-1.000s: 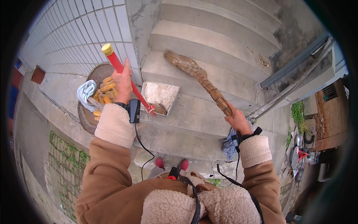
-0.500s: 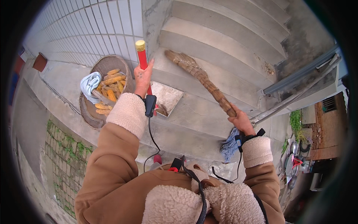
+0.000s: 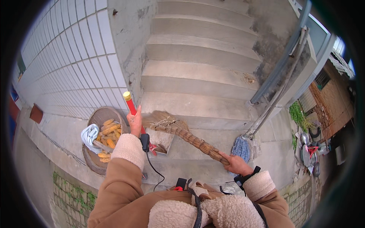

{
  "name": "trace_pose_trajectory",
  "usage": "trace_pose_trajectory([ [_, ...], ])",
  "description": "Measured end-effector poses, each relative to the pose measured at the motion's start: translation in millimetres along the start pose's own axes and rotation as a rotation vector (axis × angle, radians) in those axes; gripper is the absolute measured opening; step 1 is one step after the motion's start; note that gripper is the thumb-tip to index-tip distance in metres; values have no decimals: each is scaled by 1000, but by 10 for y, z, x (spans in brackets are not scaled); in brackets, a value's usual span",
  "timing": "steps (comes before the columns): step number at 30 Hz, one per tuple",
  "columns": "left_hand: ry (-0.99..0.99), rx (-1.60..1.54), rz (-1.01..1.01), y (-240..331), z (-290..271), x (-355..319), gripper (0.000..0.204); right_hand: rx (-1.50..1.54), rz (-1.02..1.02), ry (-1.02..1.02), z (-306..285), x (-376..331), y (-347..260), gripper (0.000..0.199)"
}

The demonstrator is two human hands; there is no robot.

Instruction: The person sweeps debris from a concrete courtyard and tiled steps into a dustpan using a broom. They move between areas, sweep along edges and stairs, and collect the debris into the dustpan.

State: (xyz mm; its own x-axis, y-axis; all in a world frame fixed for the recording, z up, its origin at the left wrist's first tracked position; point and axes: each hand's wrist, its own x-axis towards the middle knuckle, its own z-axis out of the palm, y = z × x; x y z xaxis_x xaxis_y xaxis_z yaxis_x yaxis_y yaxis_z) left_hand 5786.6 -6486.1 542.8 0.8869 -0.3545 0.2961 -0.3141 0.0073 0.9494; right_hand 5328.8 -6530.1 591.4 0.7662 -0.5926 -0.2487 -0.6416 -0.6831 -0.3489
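Note:
My left hand (image 3: 134, 122) is closed around the red, gold-capped handle of a long-handled dustpan (image 3: 164, 136). The dustpan's pale, shallow pan rests near the foot of the stairs, with some dusty debris visible in it. My right hand (image 3: 236, 164) grips the end of a straw broom (image 3: 194, 141). The broom slants up to the left, its bound bristle head just above the pan's far edge. Whether the bristles touch the pan or the floor I cannot tell.
Concrete steps (image 3: 197, 83) rise ahead beside a tiled wall (image 3: 83, 49). A wicker basket (image 3: 92, 161) of corn cobs, with a light blue cloth (image 3: 89, 136) on its edge, stands at left. Mops with a blue head (image 3: 240, 149) lean at right by a grey railing pipe (image 3: 279, 62).
The broom head has swung down and left from the lower step toward the dustpan. Both hands keep their grips. The view has tilted up, showing more stairs.

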Motion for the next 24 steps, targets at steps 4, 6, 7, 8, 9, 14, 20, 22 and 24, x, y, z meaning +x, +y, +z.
trace_pose_trajectory([
  [4, -21, -10, -48, 138, -59, -139, 33, 97, 35, 60, -54, -407, 144, 67],
  [6, -34, -58, -53, 195, -84, -223, 32, 163, 57, 89, -47, -597, 228, 66],
  [7, -41, -65, -46, 221, -100, -265, 31, 189, 74, 94, -35, -702, 269, 66],
  [8, -39, -73, -10, 243, -112, -315, 31, 216, 92, 99, -10, -807, 304, 66],
  [9, -35, -90, -41, 262, -108, -370, 31, 275, 110, 120, 21, -910, 338, 66],
  [14, -33, 4, -100, 351, -156, -550, 35, 488, 214, 310, 197, -1241, 571, 65],
  [20, -47, -58, -70, 366, -196, -819, 33, 729, 207, 629, 299, -1353, 970, 63],
  [22, -3, -93, -56, 373, -182, -898, 32, 897, 293, 613, 226, -1339, 1046, 64],
  [24, 13, -111, -44, 407, -150, -920, 32, 987, 367, 646, 95, -1281, 1075, 64],
])
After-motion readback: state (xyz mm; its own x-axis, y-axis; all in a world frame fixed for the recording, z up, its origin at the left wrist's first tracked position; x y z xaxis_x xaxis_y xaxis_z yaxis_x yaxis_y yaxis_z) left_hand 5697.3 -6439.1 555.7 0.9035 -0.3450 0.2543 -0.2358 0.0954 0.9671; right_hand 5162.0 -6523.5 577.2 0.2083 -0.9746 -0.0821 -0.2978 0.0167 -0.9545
